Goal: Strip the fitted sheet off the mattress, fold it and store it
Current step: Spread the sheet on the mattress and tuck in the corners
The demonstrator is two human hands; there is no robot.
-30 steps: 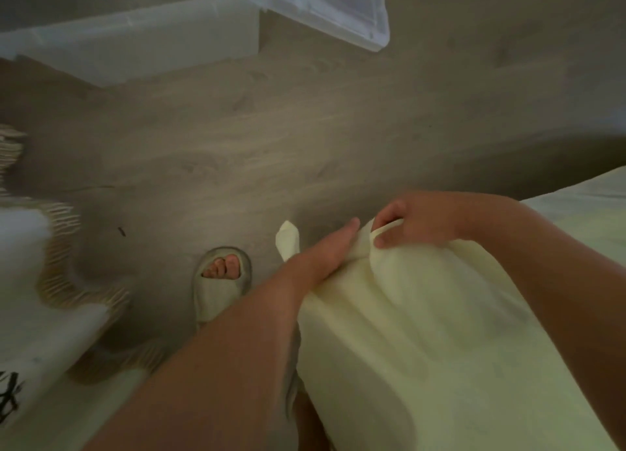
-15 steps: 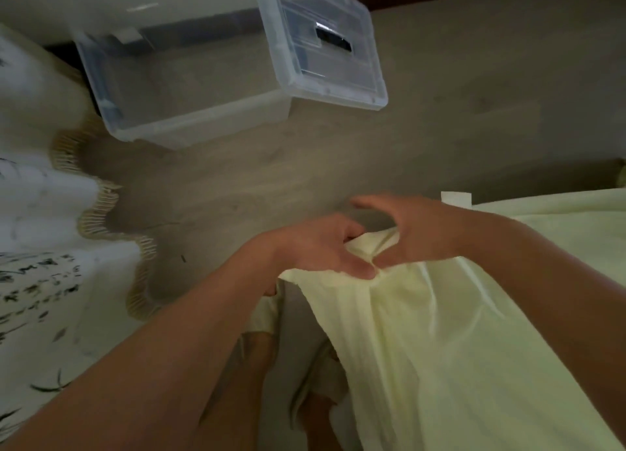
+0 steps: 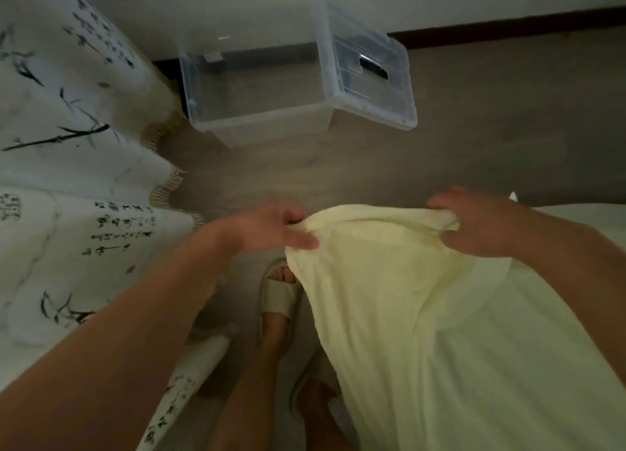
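1. Head view: the left grip [image 3: 271,229] pinches the top edge of the pale yellow sheet [image 3: 423,298]. The thumb is in front and the fingers curl behind.
2. The right grip [image 3: 481,223] squeezes a bunch of the same edge, well to the right of the left grip.
3. The sheet is pulled flat between both grips and hangs down below them.
4. A clear box [image 3: 257,91] sits open on the wood floor [image 3: 474,139], far past the left grip. Its lid [image 3: 369,78] touches its right side.
5. A slipper [image 3: 279,295] is just under the left grip. A white cloth with black writing [image 3: 67,152] hangs to its left.
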